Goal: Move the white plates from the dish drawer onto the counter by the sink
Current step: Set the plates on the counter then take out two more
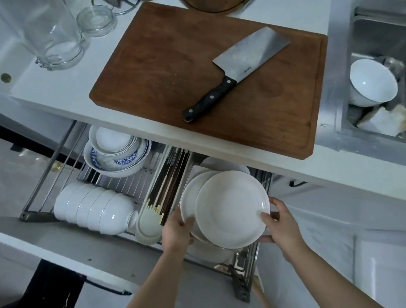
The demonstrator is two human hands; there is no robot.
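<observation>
both hands, left hand [177, 229] and right hand [279, 223], grip white plates [231, 209] above the dish drawer [238, 276].

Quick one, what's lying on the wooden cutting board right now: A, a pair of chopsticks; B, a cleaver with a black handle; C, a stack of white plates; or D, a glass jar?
B: the cleaver lies flat on the cutting board, while the plates are held over the drawer by the left hand and right hand.

Head view: steep downward look, close over dish drawer [135, 187] and counter [68, 88].
</observation>
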